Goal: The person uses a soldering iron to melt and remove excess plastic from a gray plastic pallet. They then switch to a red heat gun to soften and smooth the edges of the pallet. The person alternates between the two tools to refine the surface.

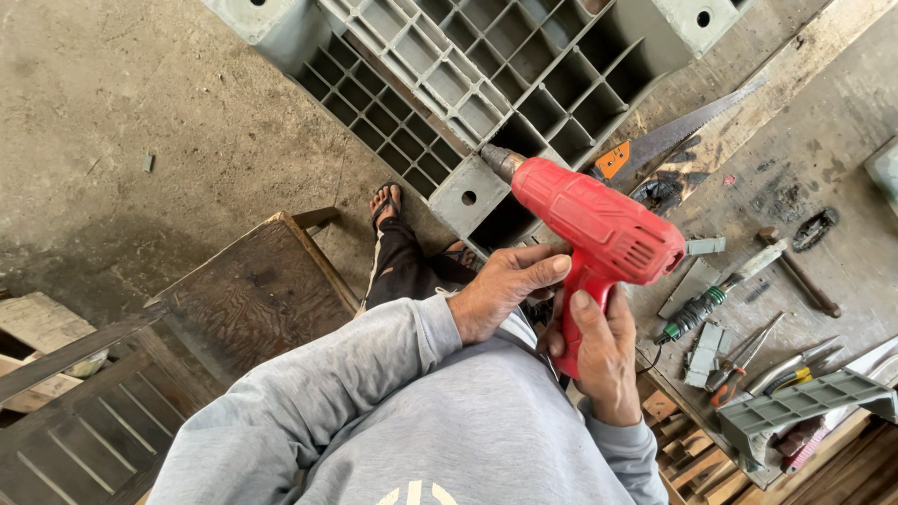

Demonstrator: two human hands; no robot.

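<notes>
Head view: my right hand is clenched round the grip of the red drill, held above my lap beside the surface; my left hand rests open-fingered against the grip, grasping nothing. The drill's long axis runs lower right to upper left, chuck toward the grey plastic pallet. I would brace the body with both hands and keep the chuck in line.

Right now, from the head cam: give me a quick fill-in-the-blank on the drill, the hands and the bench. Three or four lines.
1. The right hand grips the handle of a ____ power drill.
2. The left hand rests against the drill's ____.
3. The drill's chuck points toward a grey plastic ____.
4. On the workbench beyond the drill lies a hand ____ with an orange handle.

Missing words: red; handle; pallet; saw
</notes>
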